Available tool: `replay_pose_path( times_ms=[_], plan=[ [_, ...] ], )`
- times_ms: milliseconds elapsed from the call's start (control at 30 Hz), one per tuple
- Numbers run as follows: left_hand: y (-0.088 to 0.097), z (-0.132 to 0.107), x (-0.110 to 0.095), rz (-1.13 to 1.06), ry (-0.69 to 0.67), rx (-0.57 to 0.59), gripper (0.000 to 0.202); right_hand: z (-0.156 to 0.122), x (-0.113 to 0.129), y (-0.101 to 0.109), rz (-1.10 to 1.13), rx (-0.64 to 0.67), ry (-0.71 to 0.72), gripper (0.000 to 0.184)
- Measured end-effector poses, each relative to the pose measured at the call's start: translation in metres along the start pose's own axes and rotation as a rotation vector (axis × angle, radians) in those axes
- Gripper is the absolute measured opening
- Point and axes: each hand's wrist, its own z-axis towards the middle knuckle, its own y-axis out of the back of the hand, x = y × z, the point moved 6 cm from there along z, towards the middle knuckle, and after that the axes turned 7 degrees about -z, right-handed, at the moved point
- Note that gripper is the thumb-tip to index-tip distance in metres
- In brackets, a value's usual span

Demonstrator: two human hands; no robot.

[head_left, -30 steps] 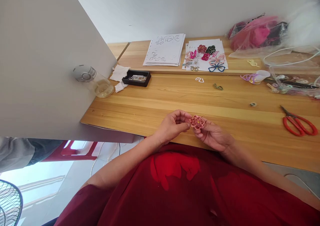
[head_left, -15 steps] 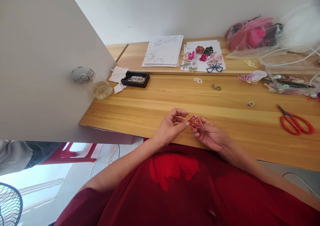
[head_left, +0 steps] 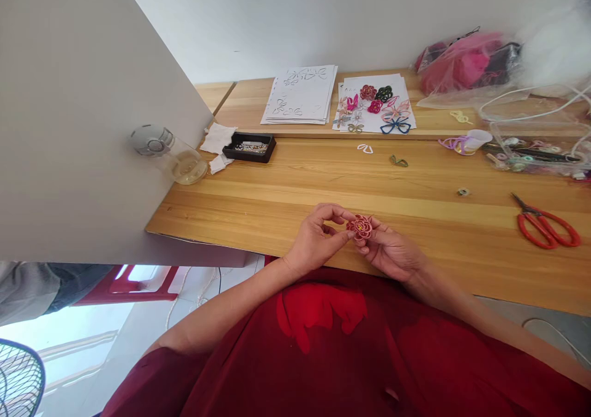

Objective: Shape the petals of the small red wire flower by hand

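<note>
A petalled rose-pink flower (head_left: 359, 226) with a yellow centre sits between the person's two hands, just above the near edge of the desk (head_left: 281, 189). The right grip (head_left: 394, 247) holds it from the right, thumb and fingers closed around its side; the left grip (head_left: 321, 238) meets it from the other side, thumb and forefinger pinching its outer petals.

Well to the right of the right grip lie red-handled scissors (head_left: 548, 227), blades pointing away. Beyond the flower, on the desk, are two small looped pieces — a green one (head_left: 396, 161) and a white one (head_left: 366, 148). Farther off, beyond the left grip and to its left, stands a black tray (head_left: 249, 156) of beads, near a clear bottle (head_left: 189, 167).

Farthest from both grips, a raised shelf (head_left: 249, 97) carries drawn-on sheets (head_left: 307, 97) — and, right of them, white paper (head_left: 398, 85) bearing colourful flowers and butterflies.
</note>
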Motion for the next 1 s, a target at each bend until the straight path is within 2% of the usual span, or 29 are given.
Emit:
replay_pose_path(
  times_ms=[500,767,1000],
  plan=[
    [-0.006,-0.002,0.007,-0.099,0.080,0.053,0.021,0.000,0.003,-0.003,0.019,-0.009,0.024,0.033],
    [-0.001,-0.003,-0.014,0.149,-0.177,0.008,0.022,-0.001,0.005,-0.003,-0.019,-0.007,0.058,0.032],
    [-0.004,-0.003,-0.015,0.266,-0.255,0.021,0.026,-0.003,0.005,-0.004,-0.034,-0.042,0.056,0.034]
  ],
)
